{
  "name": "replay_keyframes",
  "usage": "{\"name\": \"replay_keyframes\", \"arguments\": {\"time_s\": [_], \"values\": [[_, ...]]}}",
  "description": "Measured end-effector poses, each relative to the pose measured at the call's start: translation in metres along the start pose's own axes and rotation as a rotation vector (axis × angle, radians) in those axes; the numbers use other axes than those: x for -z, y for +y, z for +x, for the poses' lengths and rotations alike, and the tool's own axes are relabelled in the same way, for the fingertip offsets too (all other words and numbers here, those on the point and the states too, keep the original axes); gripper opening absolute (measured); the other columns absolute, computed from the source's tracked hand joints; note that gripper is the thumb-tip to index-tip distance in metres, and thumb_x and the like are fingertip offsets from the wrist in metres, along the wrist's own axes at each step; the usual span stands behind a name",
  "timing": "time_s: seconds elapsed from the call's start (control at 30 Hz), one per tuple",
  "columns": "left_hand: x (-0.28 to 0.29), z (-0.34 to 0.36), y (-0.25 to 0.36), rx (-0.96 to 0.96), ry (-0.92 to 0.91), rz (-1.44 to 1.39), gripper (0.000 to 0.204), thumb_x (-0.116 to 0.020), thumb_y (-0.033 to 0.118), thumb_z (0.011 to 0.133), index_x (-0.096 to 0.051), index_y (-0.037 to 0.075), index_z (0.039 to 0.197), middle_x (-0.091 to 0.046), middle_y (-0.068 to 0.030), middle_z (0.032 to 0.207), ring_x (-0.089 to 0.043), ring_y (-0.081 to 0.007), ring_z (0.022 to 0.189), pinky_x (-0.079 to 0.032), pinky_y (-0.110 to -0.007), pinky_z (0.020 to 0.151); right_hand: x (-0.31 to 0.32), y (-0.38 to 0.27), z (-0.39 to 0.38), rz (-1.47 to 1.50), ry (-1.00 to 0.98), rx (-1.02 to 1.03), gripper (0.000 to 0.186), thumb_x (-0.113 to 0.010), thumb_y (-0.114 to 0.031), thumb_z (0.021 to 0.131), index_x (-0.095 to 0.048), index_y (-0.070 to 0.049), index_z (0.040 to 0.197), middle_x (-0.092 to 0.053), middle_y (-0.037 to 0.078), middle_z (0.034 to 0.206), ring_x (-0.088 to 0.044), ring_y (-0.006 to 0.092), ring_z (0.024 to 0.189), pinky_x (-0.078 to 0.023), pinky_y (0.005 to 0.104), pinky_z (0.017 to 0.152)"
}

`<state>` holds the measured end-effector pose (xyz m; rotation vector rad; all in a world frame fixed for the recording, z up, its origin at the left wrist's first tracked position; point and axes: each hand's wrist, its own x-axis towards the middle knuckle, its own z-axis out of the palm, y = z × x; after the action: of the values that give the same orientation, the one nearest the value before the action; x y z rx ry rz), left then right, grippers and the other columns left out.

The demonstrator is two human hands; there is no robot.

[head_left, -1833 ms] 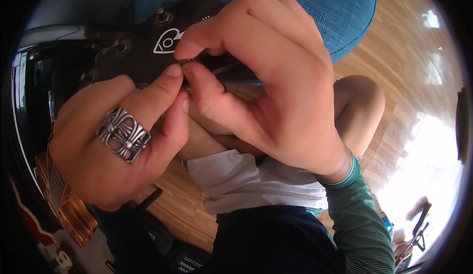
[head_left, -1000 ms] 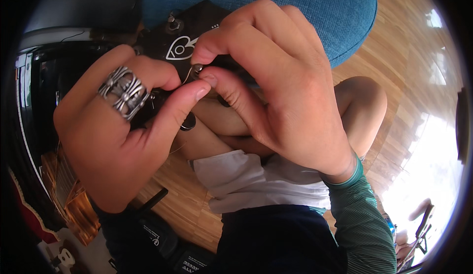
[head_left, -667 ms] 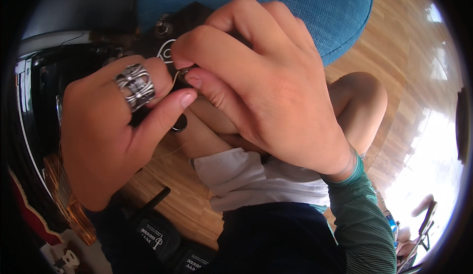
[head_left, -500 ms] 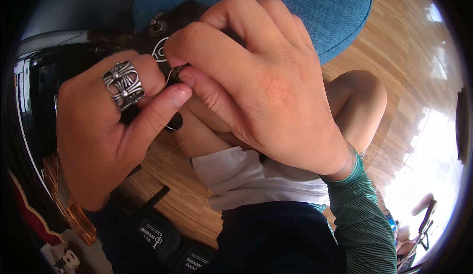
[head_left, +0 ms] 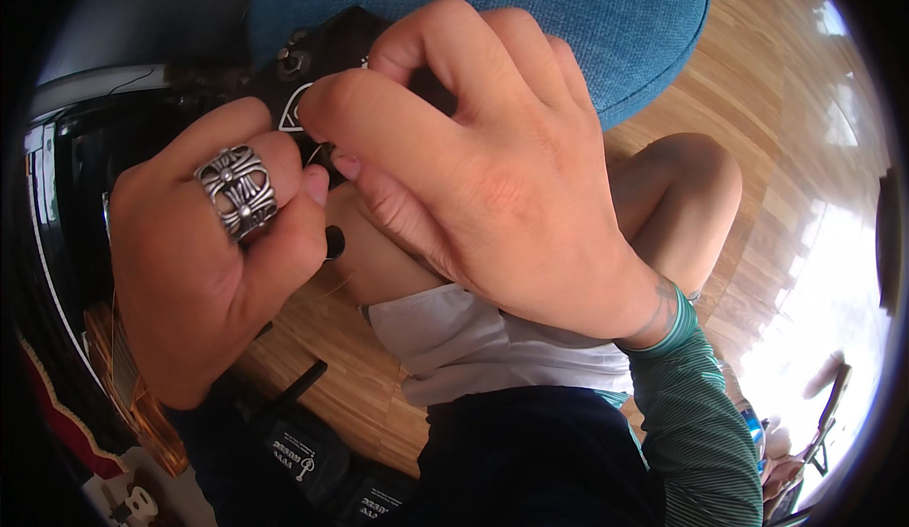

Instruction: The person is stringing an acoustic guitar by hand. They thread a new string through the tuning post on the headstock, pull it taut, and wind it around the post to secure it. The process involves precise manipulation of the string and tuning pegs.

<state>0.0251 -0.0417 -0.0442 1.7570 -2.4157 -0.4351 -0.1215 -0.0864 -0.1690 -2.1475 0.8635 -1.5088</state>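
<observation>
A dark guitar headstock [head_left: 355, 27] with metal tuning machines [head_left: 294, 61] lies by the blue cushion, mostly hidden under my hands. My left hand [head_left: 204, 243], with a wide silver ring, is closed, its thumb pressed to the curled fingers. A thin guitar string [head_left: 315, 152] runs from that pinch toward my right fingertips. My right hand [head_left: 502, 167] arches over the headstock, its thumb and forefinger pinched at the string; the exact contact is hidden. A black oval tuner button [head_left: 334, 243] shows beside my left thumb.
The round blue upholstered seat [head_left: 634, 39] stands ahead. Below are my bare leg [head_left: 696, 181] and the wooden floor [head_left: 757, 82]. Black cases or bags [head_left: 308, 451] lie at the lower left, near copper-coloured strands [head_left: 133, 385]. Bright reflections cover the right side.
My left thumb has drawn back to the left, off the right thumb tip. Both hands and the headstock have shifted slightly; the right fingers stay pinched.
</observation>
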Motion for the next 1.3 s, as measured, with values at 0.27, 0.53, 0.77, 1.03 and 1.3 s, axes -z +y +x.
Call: {"name": "replay_keyframes", "arguments": {"time_s": [0.27, 0.53, 0.77, 1.03, 1.3], "values": [[-0.003, 0.000, -0.002, -0.069, 0.050, 0.008, 0.026, -0.058, -0.004, 0.090, -0.042, 0.002, 0.071, -0.040, -0.0024, 0.068, -0.038, -0.0085, 0.054, -0.029, -0.025, 0.050, -0.002, 0.003, -0.001, -0.024, 0.024, 0.017, 0.008, -0.068, -0.021, 0.073, -0.064, -0.023, 0.080, -0.046, -0.002, 0.085, -0.048, 0.0158, 0.082, -0.037, 0.0298, 0.071], [0.003, 0.001, -0.004, -0.127, -0.015, 0.000, 0.017, -0.061, -0.003, 0.090, -0.048, 0.000, 0.080, -0.038, 0.0020, 0.065, -0.034, -0.0049, 0.056, -0.027, -0.022, 0.050, -0.003, 0.003, -0.002, -0.023, 0.027, 0.023, 0.007, -0.065, -0.021, 0.073, -0.063, -0.022, 0.080, -0.046, -0.003, 0.085, -0.048, 0.0155, 0.082, -0.037, 0.0287, 0.071], [0.005, -0.001, -0.004, -0.159, 0.009, -0.025, 0.022, -0.063, -0.006, 0.087, -0.046, 0.001, 0.075, -0.037, 0.0006, 0.065, -0.032, -0.0057, 0.054, -0.025, -0.024, 0.049, 0.004, 0.003, 0.000, 0.008, -0.021, 0.030, 0.011, -0.068, -0.021, 0.071, -0.062, -0.020, 0.080, -0.046, -0.002, 0.085, -0.048, 0.0157, 0.083, -0.037, 0.0287, 0.071], [0.002, 0.002, 0.002, -0.098, 0.040, 0.050, 0.037, -0.063, -0.008, 0.084, -0.035, 0.004, 0.063, -0.033, -0.0009, 0.061, -0.029, -0.0091, 0.049, -0.021, -0.028, 0.046, 0.013, 0.003, 0.001, 0.092, -0.077, -0.010, 0.020, -0.076, -0.024, 0.069, -0.062, -0.018, 0.082, -0.048, -0.002, 0.087, -0.049, 0.0169, 0.086, -0.040, 0.0298, 0.075], [0.000, 0.000, -0.002, -0.180, 0.056, 0.035, 0.030, -0.063, -0.010, 0.084, -0.041, 0.003, 0.068, -0.033, -0.0001, 0.060, -0.028, -0.0081, 0.049, -0.021, -0.027, 0.045, 0.012, 0.003, 0.000, 0.091, -0.062, -0.026, 0.019, -0.075, -0.025, 0.069, -0.063, -0.019, 0.082, -0.048, -0.003, 0.085, -0.049, 0.0160, 0.085, -0.040, 0.0294, 0.075]]}}
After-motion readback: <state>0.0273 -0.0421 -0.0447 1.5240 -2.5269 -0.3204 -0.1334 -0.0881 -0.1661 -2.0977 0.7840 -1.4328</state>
